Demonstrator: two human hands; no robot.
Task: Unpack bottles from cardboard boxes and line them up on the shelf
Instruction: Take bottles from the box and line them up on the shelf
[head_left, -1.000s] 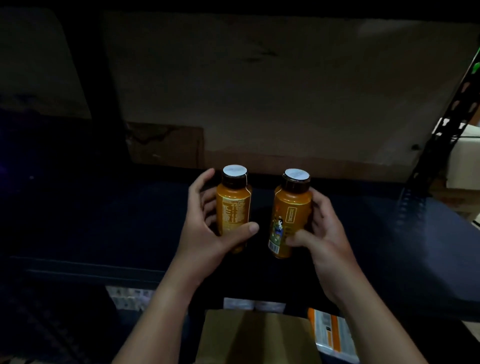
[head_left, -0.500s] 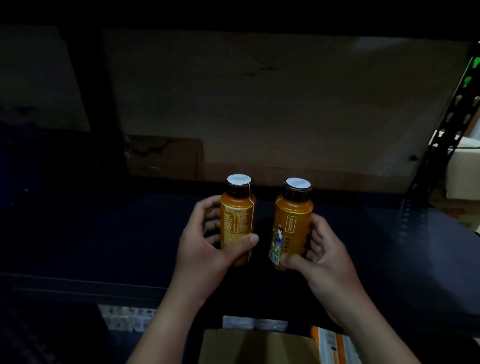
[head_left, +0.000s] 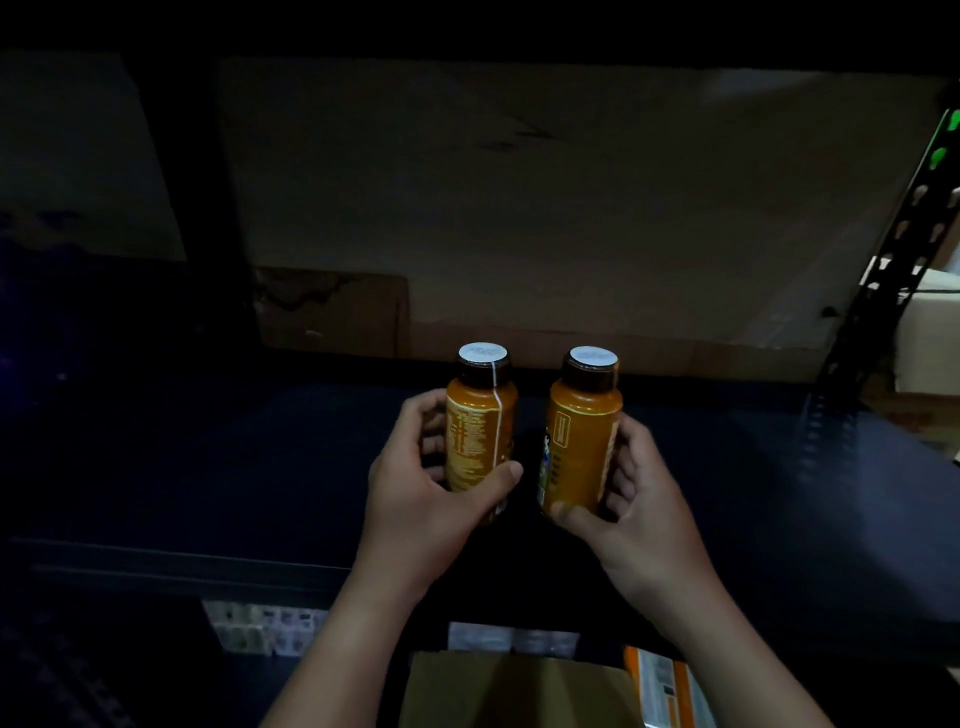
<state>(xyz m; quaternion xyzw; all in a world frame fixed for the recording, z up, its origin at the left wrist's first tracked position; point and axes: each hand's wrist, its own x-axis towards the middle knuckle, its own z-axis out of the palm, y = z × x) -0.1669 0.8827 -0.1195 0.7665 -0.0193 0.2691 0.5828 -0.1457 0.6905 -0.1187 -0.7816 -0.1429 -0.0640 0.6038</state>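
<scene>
Down at the bottom, closest of all, is the top of a cardboard box. Beside it on the right is something orange and white, too dark to tell what it is.

A bit farther out are the two hands. The left hand is wrapped around an orange bottle, with the thumb across the front and the fingers curled behind. The right hand is wrapped around a second orange bottle the same way. Both bottles stand straight up, side by side with a small gap between them. Each has a dark neck and a white cap.

The bottles are over the dark blue shelf, close to its back edge. It is too dark to tell if their bottoms touch the shelf yet.

Behind the shelf is a big brown board.

I see no other bottles on this shelf, so I think these are the first two here. The job looks like it is only starting. The hands must let go, then bring more bottles from the box.
</scene>
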